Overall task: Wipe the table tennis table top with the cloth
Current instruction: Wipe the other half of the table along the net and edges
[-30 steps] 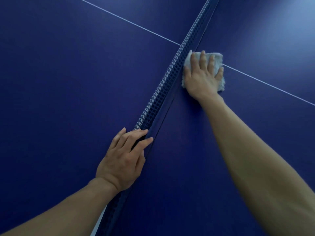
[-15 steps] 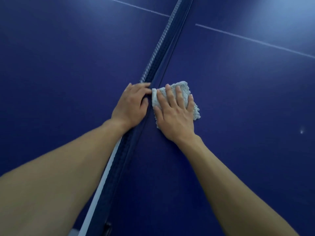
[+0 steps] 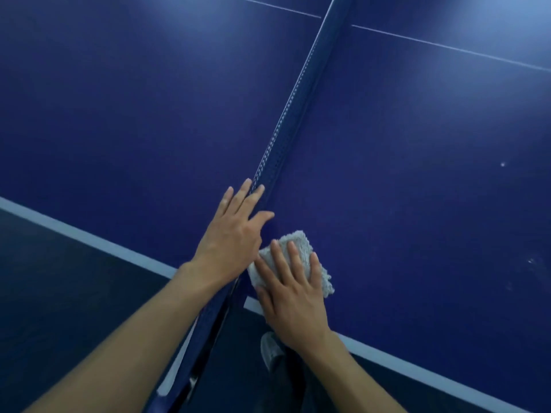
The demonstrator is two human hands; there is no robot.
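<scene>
Your right hand (image 3: pixel 293 296) lies flat on the cloth (image 3: pixel 301 242), fingers straight and slightly spread, palm pressing it down rather than gripping it. The cloth is a pale, nubbly folded square on the blue bench (image 3: pixel 417 174), at the bench's near edge and just to the right of the net (image 3: pixel 295 93). Its far corner and right side show past your fingertips. The heel of that hand sits over the white edge line (image 3: pixel 89 236), and your wrist reaches out past the edge.

Your left hand (image 3: pixel 235 231) holds nothing. Its fingers are straight and close together, laid along the top of the net near its near end, with the thumb stretched out to the right side of the net. It is just beside your right hand, and the cloth's left corner is tucked against its lower edge.

The net runs away from you to the top of the view, where a thin white line (image 3: pixel 447 47) crosses the bench. A few pale specks (image 3: pixel 503 164) sit on the right half, well apart from the cloth. Below the bench edge you can see dark floor (image 3: pixel 59 293) and the toe of a grey shoe (image 3: pixel 269 350).
</scene>
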